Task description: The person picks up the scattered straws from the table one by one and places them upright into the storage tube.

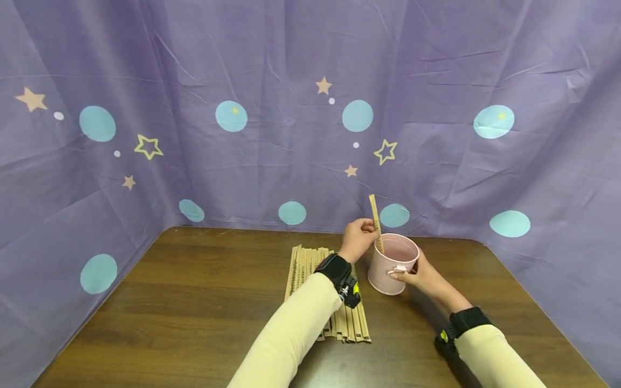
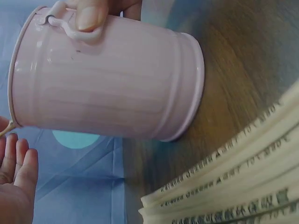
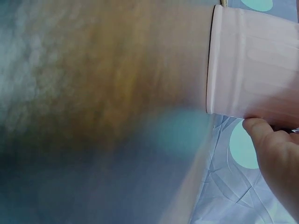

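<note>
Two sleeved forearms reach in from the near edge of the brown wooden surface (image 1: 194,302), each with a black wrist strap. Under the left forearm, at about 6 o'clock in the head view, lies a flat stack of tan paper-wrapped sticks (image 1: 301,264), laid side by side with their length running near to far; printed lettering shows on the wrappers in the left wrist view.

Just beyond and at 3 o'clock from the stack stands a pink bucket (image 1: 392,263), upright on the surface, small handle loop at its near rim. The right hand (image 1: 421,276) holds the bucket from its right side, thumb pressed on the handle loop and fingers curled round the wall.

At 9 o'clock from the bucket's rim, the left hand (image 1: 358,237) pinches a single stick (image 1: 375,218), which stands nearly upright with its lower end inside the bucket and its top tilted slightly toward 11 o'clock.

Behind everything hangs a purple cloth (image 1: 436,81) with teal dots and stars.
</note>
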`<state>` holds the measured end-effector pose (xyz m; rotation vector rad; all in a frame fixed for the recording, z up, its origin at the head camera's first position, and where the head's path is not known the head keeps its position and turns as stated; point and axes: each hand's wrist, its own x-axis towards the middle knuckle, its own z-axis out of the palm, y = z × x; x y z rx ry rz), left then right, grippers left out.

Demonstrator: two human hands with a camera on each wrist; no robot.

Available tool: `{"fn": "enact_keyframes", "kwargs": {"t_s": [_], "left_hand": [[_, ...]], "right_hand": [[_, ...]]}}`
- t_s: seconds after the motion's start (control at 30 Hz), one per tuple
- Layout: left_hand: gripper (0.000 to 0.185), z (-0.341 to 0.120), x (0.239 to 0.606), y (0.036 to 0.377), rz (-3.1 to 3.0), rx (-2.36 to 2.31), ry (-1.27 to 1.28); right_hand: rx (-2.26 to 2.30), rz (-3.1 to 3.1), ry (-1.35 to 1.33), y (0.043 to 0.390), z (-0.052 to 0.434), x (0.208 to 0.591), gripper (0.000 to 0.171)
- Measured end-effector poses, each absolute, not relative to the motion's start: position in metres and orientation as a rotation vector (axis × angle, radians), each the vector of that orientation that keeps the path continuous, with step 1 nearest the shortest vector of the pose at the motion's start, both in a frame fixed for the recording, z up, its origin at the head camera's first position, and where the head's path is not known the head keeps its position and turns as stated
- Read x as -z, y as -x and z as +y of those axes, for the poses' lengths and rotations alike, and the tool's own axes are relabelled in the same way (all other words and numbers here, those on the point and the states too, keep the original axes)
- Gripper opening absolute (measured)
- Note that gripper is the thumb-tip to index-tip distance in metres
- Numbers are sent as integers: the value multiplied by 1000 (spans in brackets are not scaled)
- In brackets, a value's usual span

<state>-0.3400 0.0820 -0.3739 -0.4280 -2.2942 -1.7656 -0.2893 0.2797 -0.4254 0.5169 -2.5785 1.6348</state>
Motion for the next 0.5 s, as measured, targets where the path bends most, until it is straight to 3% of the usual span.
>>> {"fn": "enact_keyframes", "kwargs": {"t_s": [0.2, 0.5], "left_hand": [[36, 58, 364, 339, -2366, 1750, 491], [36, -26, 330, 333, -2661, 1431, 593]], "right_hand": [[-1635, -2600, -491, 288, 280, 427, 90], [-1625, -2609, -519, 292, 283, 425, 92]]}}
